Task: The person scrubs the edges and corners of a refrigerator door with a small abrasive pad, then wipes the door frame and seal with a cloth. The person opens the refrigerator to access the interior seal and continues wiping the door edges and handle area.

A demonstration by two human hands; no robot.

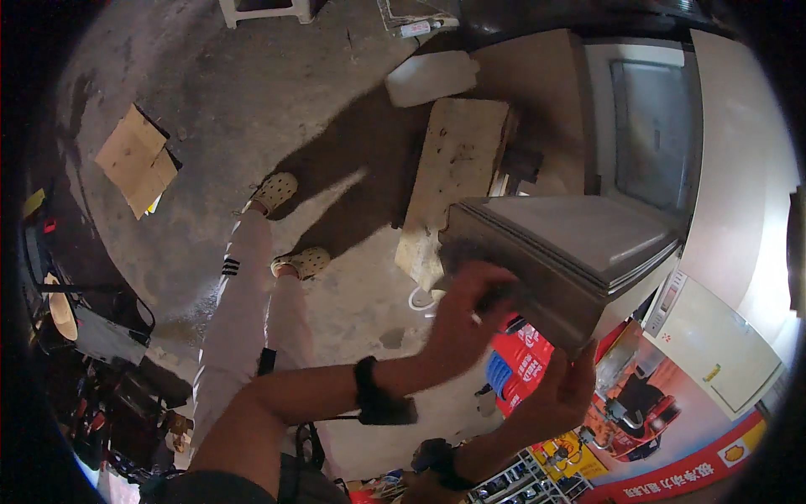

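Note:
An open door stands out from a white cabinet that looks like a refrigerator. Its front is brown-grey, and its pale inner panel has a rim seal. My left hand is at the door's brown front, its fingers closed around something small and dark. Motion blur hides what that is. Lower down, my right hand grips the door's near corner, with the thumb up against the edge. Both wrists wear dark bands.
A worn wooden bench stands left of the door, with a white plastic jug beyond it. Flattened cardboard lies on the concrete floor. Red packages and a printed panel are beneath the door. Dark clutter fills the left side.

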